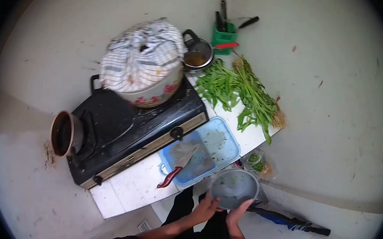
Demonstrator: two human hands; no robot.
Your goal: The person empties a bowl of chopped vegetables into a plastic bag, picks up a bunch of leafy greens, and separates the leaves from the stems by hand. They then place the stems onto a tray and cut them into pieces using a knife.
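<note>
A round grey bowl (235, 186) is held between my two hands, just off the counter's front edge. My left hand (207, 209) grips its near left rim, and my right hand (237, 211) grips the near right side. A few green bits cling inside the bowl. Close by on the counter, a light blue tray (231, 138) holds a darker blue cutting board (201, 163) with scattered leaf scraps. Across that board lies a knife (181, 166) with a red handle, which sticks out over the tray's near edge.
Leafy greens with roots (252, 95) lie at the counter's back right. A black gas stove (155, 125) carries a large pot (157, 92) under a striped cloth (142, 55). A green holder (223, 36) with knives is on the wall. Bagged chopped greens (255, 162) sit below the counter.
</note>
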